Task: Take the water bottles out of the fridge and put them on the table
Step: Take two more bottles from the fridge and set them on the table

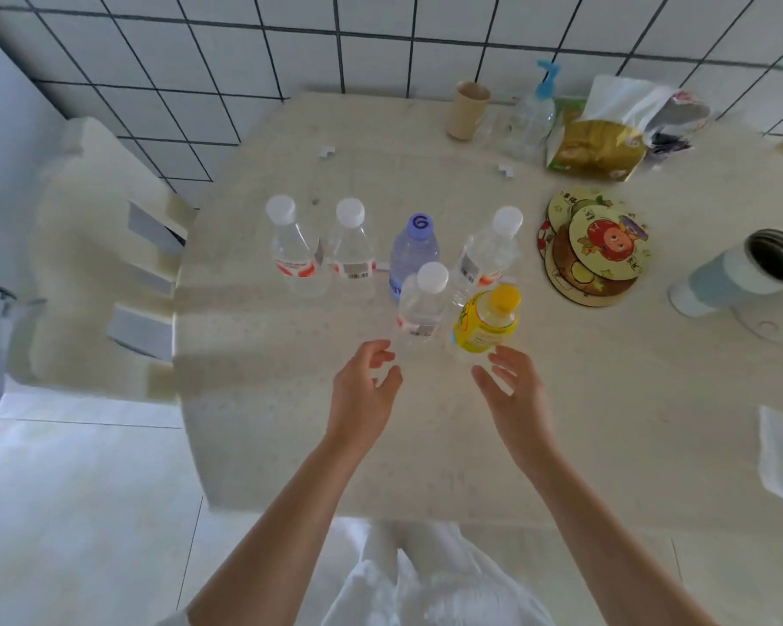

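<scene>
Several bottles stand upright on the cream table (290, 422). Two clear ones with white caps (290, 246) (353, 246) are at the left, a bluish bottle with a purple cap (414, 250) is in the middle, and another clear one (489, 250) is to its right. In front stand a clear white-capped bottle (421, 305) and a yellow-labelled bottle with a yellow cap (489, 323). My left hand (367, 390) hovers just short of the front clear bottle, fingers loosely spread. My right hand (511, 390) is apart from the yellow bottle, fingers relaxed, holding nothing.
At the back of the table stand a beige cup (466, 110), a pump bottle (534, 115) and a tissue pack (593, 146). Round cartoon coasters (593, 250) and a grey-white flask (737, 273) lie at the right. A cream chair (96, 264) stands at the left.
</scene>
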